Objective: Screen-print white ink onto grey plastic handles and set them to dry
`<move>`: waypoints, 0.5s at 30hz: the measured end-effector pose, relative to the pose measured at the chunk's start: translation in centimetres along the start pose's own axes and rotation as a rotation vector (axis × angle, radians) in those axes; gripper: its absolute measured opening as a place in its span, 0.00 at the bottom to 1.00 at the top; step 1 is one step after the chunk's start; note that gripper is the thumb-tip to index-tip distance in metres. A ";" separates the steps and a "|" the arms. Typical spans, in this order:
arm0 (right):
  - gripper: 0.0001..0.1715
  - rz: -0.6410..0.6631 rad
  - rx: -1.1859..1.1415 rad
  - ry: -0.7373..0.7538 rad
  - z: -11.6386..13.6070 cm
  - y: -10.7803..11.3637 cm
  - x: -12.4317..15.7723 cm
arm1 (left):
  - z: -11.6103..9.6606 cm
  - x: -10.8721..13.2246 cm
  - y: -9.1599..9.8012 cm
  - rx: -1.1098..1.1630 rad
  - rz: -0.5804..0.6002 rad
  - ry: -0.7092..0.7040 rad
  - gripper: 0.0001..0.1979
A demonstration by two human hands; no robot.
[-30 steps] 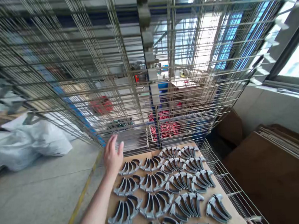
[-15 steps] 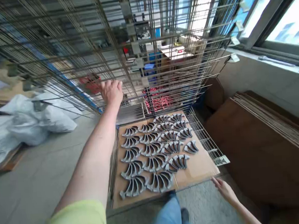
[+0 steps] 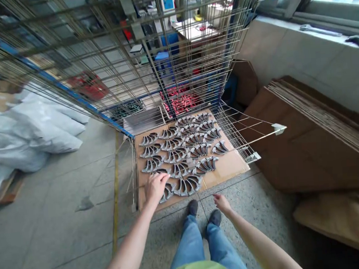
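Observation:
Rows of grey curved, finned parts [image 3: 187,185] lie on a cardboard sheet [image 3: 227,170], which rests on a low wire shelf of the rack. Above them, my left hand [image 3: 156,188] is closed, apparently round the front bar of a hinged wire shelf [image 3: 260,138] that slopes down over the parts. The bar within the fingers is hidden. My right hand [image 3: 222,203] hangs just in front of the cardboard's near edge, fingers curled together, touching nothing that I can see.
Raised wire shelves [image 3: 107,45] stand ahead. Behind the rack is a crate of red parts [image 3: 183,103]. White sacks [image 3: 42,126] sit on the left, and stacked cardboard sheets [image 3: 304,143] lean at the right below the windowsill [image 3: 322,32].
My left hand has come down from the raised shelves to just above the parts, and a wire shelf has swung down with it. My right hand has left the cardboard's front right corner.

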State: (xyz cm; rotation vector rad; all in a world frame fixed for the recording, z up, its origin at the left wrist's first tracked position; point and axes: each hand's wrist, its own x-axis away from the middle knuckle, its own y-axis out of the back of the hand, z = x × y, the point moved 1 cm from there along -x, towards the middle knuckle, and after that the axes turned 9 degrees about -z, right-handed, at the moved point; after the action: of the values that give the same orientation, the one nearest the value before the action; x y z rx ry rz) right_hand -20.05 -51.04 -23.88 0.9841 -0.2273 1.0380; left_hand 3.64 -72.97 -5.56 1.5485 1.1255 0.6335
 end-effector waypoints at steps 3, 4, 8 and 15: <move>0.22 -0.044 0.132 0.128 2.1 -2.0 -1.6 | 0.4 2.4 -3.6 0.027 0.075 0.027 0.15; 0.22 -0.055 0.178 0.181 3.0 -2.6 -2.4 | 0.6 2.8 -4.3 0.031 0.085 0.025 0.15; 0.20 -0.072 0.344 0.398 6.6 -4.7 -6.1 | 1.3 3.4 -5.8 0.059 0.083 0.012 0.15; 0.18 -0.070 0.520 0.553 10.6 -8.8 -11.2 | 2.4 3.7 -6.6 0.141 0.092 -0.019 0.15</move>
State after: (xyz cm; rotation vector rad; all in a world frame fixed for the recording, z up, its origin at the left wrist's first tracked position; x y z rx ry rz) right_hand -15.98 -67.44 -29.40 1.1087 0.5537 1.2916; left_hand 5.01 -70.84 -13.05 1.7312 1.1086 0.6103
